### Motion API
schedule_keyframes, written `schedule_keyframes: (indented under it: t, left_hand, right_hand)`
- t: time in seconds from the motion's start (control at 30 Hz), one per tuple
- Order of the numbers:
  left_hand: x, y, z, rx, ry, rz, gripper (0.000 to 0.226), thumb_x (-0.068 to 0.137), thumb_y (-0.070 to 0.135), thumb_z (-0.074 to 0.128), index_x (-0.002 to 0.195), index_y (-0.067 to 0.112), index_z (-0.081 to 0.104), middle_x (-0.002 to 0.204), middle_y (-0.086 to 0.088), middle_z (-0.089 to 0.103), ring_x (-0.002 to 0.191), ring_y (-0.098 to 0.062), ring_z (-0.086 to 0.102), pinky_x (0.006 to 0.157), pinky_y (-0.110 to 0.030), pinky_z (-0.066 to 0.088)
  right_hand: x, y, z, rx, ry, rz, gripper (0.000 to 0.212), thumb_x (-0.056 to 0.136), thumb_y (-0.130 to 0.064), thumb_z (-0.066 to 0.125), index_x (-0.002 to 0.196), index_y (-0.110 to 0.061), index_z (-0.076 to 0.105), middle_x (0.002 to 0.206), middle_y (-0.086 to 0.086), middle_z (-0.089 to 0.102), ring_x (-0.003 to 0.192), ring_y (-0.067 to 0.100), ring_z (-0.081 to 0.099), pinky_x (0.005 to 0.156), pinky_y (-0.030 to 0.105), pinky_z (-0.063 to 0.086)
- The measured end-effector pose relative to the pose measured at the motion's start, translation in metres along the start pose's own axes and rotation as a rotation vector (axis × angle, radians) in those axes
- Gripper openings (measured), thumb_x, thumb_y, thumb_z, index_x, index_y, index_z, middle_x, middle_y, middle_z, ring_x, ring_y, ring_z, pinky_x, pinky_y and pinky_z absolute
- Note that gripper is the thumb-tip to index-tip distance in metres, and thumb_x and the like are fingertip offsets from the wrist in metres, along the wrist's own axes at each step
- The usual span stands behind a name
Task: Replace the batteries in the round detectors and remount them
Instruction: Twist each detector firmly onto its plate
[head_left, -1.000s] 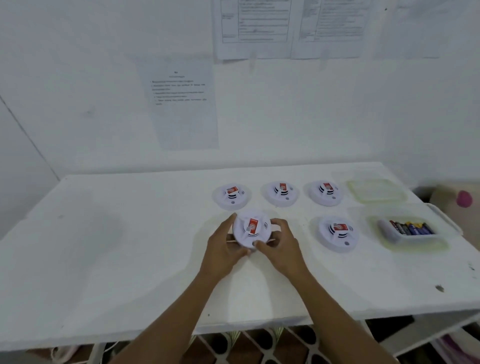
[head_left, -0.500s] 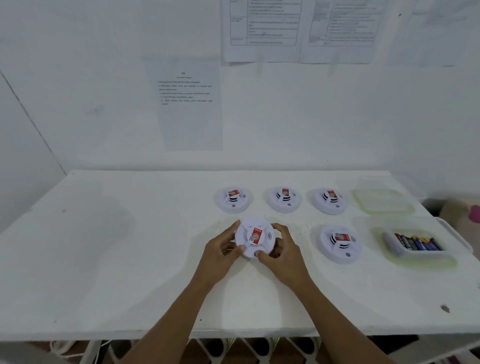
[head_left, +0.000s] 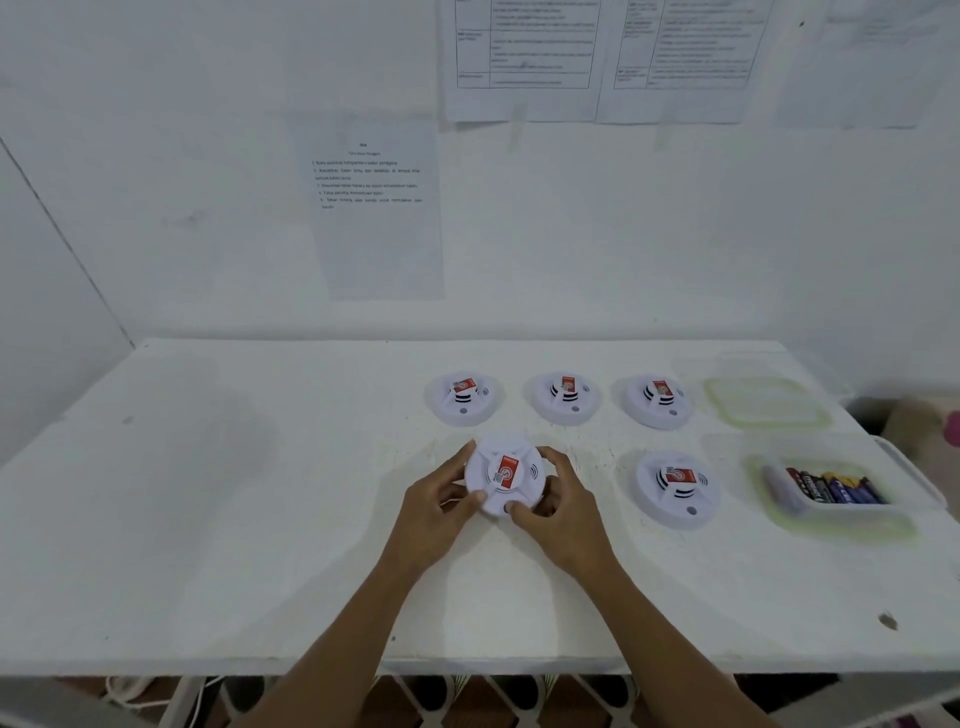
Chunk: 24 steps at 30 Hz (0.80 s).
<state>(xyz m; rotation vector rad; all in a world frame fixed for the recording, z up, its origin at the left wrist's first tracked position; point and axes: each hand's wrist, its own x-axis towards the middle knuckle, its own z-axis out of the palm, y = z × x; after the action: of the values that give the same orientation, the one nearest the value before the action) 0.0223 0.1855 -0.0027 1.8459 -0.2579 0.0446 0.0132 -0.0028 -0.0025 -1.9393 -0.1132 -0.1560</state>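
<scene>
A round white detector (head_left: 503, 475) with a red label is held just above the white table (head_left: 260, 519), a little right of its middle. My left hand (head_left: 441, 504) grips its left rim and my right hand (head_left: 563, 512) grips its right and near rim. Three more detectors stand in a back row: one on the left (head_left: 462, 397), one in the middle (head_left: 563, 397), one on the right (head_left: 658, 400). Another detector (head_left: 678, 488) lies to the right of my hands. A clear tray (head_left: 779, 506) further right holds several batteries (head_left: 831, 487).
A clear plastic lid (head_left: 768, 401) lies at the back right, behind the battery tray. Printed sheets (head_left: 374, 208) hang on the wall behind the table. The table's front edge (head_left: 467, 665) runs just under my forearms.
The held detector has turned slightly between my hands and sits lower and closer to the table. The camera has tilted, so the whole scene appears shifted down.
</scene>
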Motion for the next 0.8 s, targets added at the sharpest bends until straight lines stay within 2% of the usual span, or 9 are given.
schedule_keyframes:
  t: [0.17, 0.33, 0.4, 0.53, 0.6, 0.67, 0.8]
  left_hand:
    - [0.001, -0.002, 0.001, 0.007, 0.003, 0.004, 0.057, 0.092, 0.019, 0.068, 0.144, 0.019, 0.047, 0.131, 0.008, 0.064, 0.113, -0.008, 0.065, 0.096, -0.025, 0.052]
    - [0.001, -0.002, 0.000, -0.002, 0.001, -0.002, 0.057, 0.092, 0.022, 0.067, 0.145, 0.022, 0.046, 0.131, 0.008, 0.065, 0.112, -0.009, 0.065, 0.097, -0.026, 0.052]
    - [0.001, -0.002, -0.001, 0.000, -0.005, -0.005, 0.058, 0.092, 0.023, 0.067, 0.145, 0.024, 0.046, 0.131, 0.009, 0.064, 0.112, -0.008, 0.065, 0.097, -0.024, 0.052]
    - [0.001, 0.000, -0.001, 0.042, -0.018, 0.007, 0.066, 0.085, 0.014, 0.076, 0.134, 0.044, 0.044, 0.123, 0.014, 0.066, 0.105, -0.004, 0.067, 0.087, -0.015, 0.051]
    - [0.001, 0.000, 0.000, 0.075, -0.017, 0.044, 0.071, 0.079, 0.011, 0.079, 0.129, 0.048, 0.045, 0.119, 0.024, 0.065, 0.108, -0.006, 0.066, 0.090, -0.019, 0.052]
    - [0.000, 0.000, 0.001, 0.082, -0.015, 0.077, 0.070, 0.077, 0.014, 0.080, 0.129, 0.047, 0.045, 0.123, 0.031, 0.061, 0.112, -0.011, 0.065, 0.094, -0.025, 0.053]
    - [0.002, -0.002, 0.002, 0.080, 0.010, 0.088, 0.070, 0.078, 0.014, 0.081, 0.130, 0.043, 0.045, 0.127, 0.015, 0.062, 0.111, -0.009, 0.065, 0.095, -0.027, 0.054]
  right_hand:
    - [-0.001, -0.003, 0.000, 0.001, 0.003, -0.001, 0.064, 0.076, -0.022, 0.079, 0.125, -0.040, 0.042, 0.103, -0.009, 0.071, 0.085, 0.002, 0.068, 0.074, 0.019, 0.056]
    - [-0.001, -0.003, -0.004, 0.048, -0.058, -0.018, 0.062, 0.081, -0.020, 0.075, 0.134, -0.030, 0.044, 0.117, -0.010, 0.067, 0.099, 0.002, 0.066, 0.084, 0.023, 0.056]
    - [-0.001, -0.003, -0.011, 0.052, -0.116, -0.043, 0.065, 0.082, -0.016, 0.075, 0.137, -0.028, 0.045, 0.122, -0.012, 0.064, 0.103, 0.001, 0.064, 0.083, 0.020, 0.054]
    - [0.002, 0.001, -0.022, 0.024, -0.162, -0.066, 0.065, 0.079, -0.012, 0.078, 0.134, -0.032, 0.049, 0.114, -0.008, 0.067, 0.084, 0.006, 0.064, 0.073, 0.018, 0.051]
    - [0.003, 0.004, -0.023, 0.027, -0.153, -0.058, 0.067, 0.077, -0.014, 0.079, 0.132, -0.037, 0.049, 0.109, -0.008, 0.069, 0.079, 0.009, 0.064, 0.073, 0.020, 0.052]
    - [0.002, 0.007, -0.022, 0.026, -0.139, -0.070, 0.069, 0.076, -0.014, 0.080, 0.131, -0.039, 0.048, 0.108, -0.010, 0.069, 0.079, 0.009, 0.065, 0.074, 0.020, 0.053]
    - [0.002, 0.008, -0.018, 0.010, -0.114, -0.119, 0.067, 0.077, -0.016, 0.079, 0.132, -0.039, 0.047, 0.110, -0.010, 0.068, 0.083, 0.005, 0.064, 0.074, 0.014, 0.050]
